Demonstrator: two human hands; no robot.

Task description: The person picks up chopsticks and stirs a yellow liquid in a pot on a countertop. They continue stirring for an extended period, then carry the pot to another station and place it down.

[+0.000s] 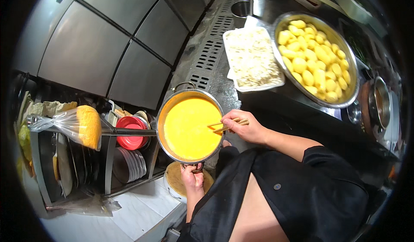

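Note:
A metal pot point(158, 135) with two loop handles holds a bright yellow liquid point(190, 128), which looks like beaten egg. My left hand point(193, 177) grips the pot's near handle point(198, 167). Several wooden chopsticks point(237, 122) are pinched in my right hand point(247, 127) over the pot's right rim. Their tips reach into or just above the yellow surface; the exact depth is hard to tell. Below the left hand, partly covered by it and the pot, is a round container with a brown top point(176, 180).
Right: a steel bowl of peeled potatoes point(310, 60) beside a white tray of pale shreds point(254, 59). Left: a rack point(110, 164) with stacked plates point(129, 166), a red plastic basket point(131, 132) and a bag of orange crumbs point(87, 127). Steel cabinets point(87, 44) and a floor drain grate point(207, 54) lie ahead.

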